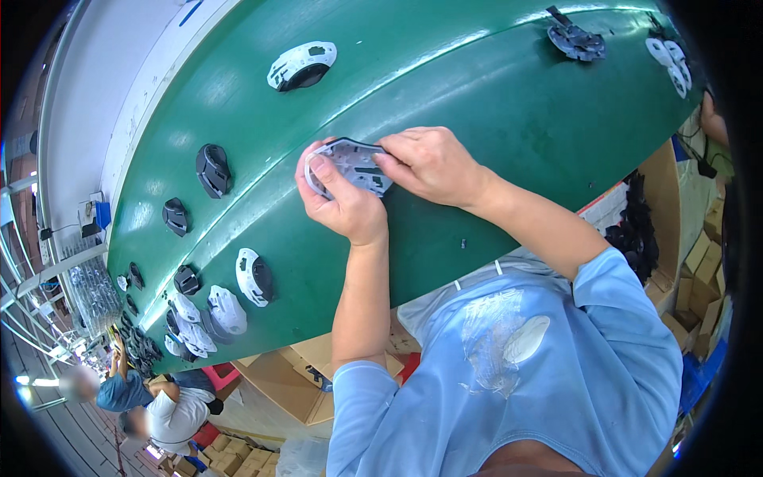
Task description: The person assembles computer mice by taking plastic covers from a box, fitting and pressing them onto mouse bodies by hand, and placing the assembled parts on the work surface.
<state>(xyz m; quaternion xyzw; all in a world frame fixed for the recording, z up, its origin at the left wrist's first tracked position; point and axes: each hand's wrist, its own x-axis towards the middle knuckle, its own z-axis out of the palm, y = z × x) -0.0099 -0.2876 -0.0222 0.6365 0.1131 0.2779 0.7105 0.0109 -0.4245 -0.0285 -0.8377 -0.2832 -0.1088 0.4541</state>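
Over the middle of the green worktable (493,111), my left hand (350,203) is closed round a computer mouse shell (358,163). The shell is pale grey-white with a dark edge, and its ribbed inside faces up. My left thumb presses on the shell's left end. At the other end my right hand (437,163) pinches the shell's edge between thumb and bent fingers. Whether a small part is also in that pinch is hidden. Beyond my hands lies a white and black mouse shell (304,65), apart from them.
Black mouse shells (213,170) and a white and black one (254,277) lie to the left, with several white shells (226,310) grouped nearby. A dark part (576,40) and white pieces (671,65) sit far right. Cardboard boxes (286,381) stand below the table. Two people sit at lower left.
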